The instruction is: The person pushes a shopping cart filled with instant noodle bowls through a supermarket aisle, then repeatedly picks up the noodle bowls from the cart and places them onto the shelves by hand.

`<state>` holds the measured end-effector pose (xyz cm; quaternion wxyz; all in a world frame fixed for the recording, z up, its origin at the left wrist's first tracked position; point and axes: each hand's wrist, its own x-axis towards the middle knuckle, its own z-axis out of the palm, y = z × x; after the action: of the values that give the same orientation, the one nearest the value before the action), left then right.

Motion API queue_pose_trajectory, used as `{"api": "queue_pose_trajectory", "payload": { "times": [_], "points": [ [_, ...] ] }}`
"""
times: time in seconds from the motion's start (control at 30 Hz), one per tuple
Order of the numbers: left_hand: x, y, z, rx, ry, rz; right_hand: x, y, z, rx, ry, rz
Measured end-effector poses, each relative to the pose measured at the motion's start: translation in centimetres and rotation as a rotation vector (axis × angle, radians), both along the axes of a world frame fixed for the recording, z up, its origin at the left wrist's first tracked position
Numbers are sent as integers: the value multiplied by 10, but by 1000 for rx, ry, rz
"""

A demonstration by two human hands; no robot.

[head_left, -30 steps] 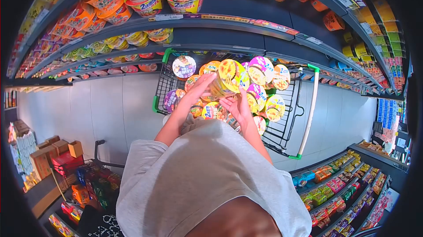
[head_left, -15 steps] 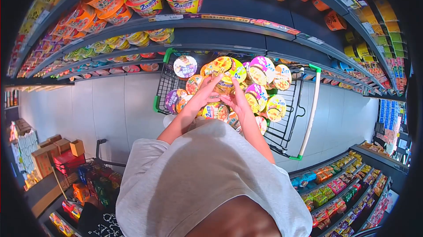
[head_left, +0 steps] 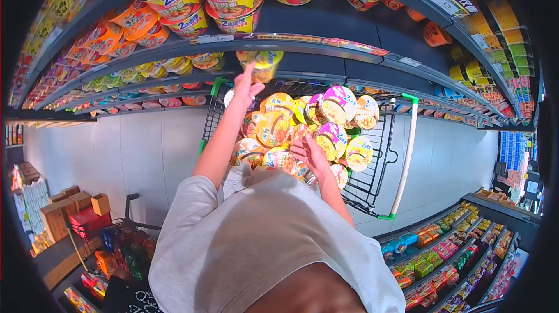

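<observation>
Tub with round yellow printed body [head_left: 266, 68] lies just beyond palm of left hand [head_left: 246, 87], grip clamped on its near side, before dark grey shelf [head_left: 326, 77]. Right hand [head_left: 314, 157]: grip apart, near round printed cups [head_left: 359, 153] in black wire cart with white handle [head_left: 406, 159]; contact unclear.

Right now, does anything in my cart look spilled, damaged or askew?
No spill or damage stands out. The noodle cups in the cart do look askew: their lids tilt different ways and overlap instead of sitting level.

Left grip [head_left: 248, 85] stretched far forward; right grip [head_left: 313, 155] nearer, loosely unclenched
</observation>
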<state>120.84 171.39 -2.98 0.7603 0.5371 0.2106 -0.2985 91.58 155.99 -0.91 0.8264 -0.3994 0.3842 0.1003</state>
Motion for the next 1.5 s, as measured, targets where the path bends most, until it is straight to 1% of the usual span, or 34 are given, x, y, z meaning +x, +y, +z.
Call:
{"api": "queue_pose_trajectory", "payload": {
  "times": [0.03, 0.1, 0.13, 0.17, 0.23, 0.3, 0.4, 0.5, 0.6, 0.7, 0.83, 0.93, 1.03, 1.1, 1.2, 1.33, 1.5],
  "points": [
    [19, 1, -8, -27, 4, -2, -7, 0, -3, 12, 20, -16],
    [48, -4, -21, -33, 12, 79, -22, -4, -10, 33, 57, -53],
    [64, -7, -39, -34, 25, 140, -29, -6, -14, 26, 59, -52],
    [82, -11, -61, 31, 87, 201, -37, -8, -17, 15, 64, -61],
    [102, -9, -75, 10, 140, 207, -50, -12, -20, -7, 73, -83],
    [112, -8, -89, -1, 154, 255, -57, -17, -10, -12, 100, -115],
    [109, 0, -95, -60, 114, 263, -74, -26, -8, -7, 97, -152],
    [109, 5, -95, -21, 126, 263, -92, -33, -11, -38, 112, -164],
    [107, 2, -99, 159, 104, 315, -106, -39, -24, -78, 182, -165],
    [103, 5, -103, 378, 94, 238, -111, -44, -32, -57, 228, -209],
    [99, 10, -108, 296, 103, 264, -111, -48, -36, -105, 245, -196],
    [101, 4, -108, 272, 132, 373, -113, -52, -42, -157, 251, -172],
    [102, 1, -106, 144, 167, 453, -115, -52, -45, -203, 272, -151],
    [99, 1, -103, 111, 176, 428, -116, -50, -45, -225, 284, -136],
    [98, 6, -119, 18, 194, 363, -121, -49, -50, -225, 290, -114],
    [87, 10, -124, -57, 212, 289, -124, -45, -55, -231, 318, -98],
    [81, 6, -114, 9, 166, 308, -125, -44, -53, -255, 327, -90]
  ]
}}
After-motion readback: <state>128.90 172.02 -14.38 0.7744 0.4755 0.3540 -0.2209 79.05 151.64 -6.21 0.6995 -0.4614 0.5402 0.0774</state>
